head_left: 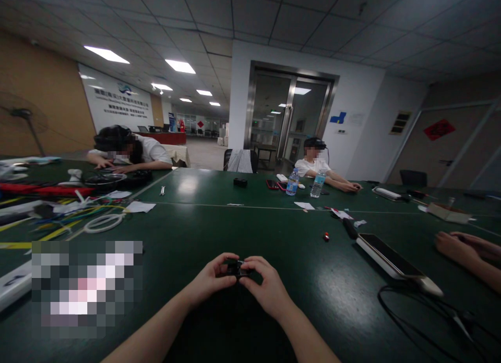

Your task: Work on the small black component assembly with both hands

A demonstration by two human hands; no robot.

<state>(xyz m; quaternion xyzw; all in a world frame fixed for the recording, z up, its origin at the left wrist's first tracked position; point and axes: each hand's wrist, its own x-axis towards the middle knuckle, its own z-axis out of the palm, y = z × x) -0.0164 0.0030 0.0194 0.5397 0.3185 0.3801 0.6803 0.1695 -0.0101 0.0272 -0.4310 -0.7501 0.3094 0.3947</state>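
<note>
Dark green spreads across the tabletop [203,227] before us, and at its near middle we hold a small black part [235,268] between our two hands. Our left hand [211,278] pinches its left side with thumb and fingers, while our right hand [268,283] grasps its right side; the fingertips of both almost meet around it. Its finer shape is too dark and small for us to make out.

To the right of our hands lies a small red item [326,237], and farther right a pale-edged device [391,258] with a dark face, a black cable [387,313] looping just nearer to us. Beyond it, at the right edge, we see a co-worker's hands [462,246].

On the far side we see a black block [240,182] and, to its right, two plastic bottles [291,183]. To our left, a coiled white cable [102,224] lies near a sheet of paper [140,206].
</note>
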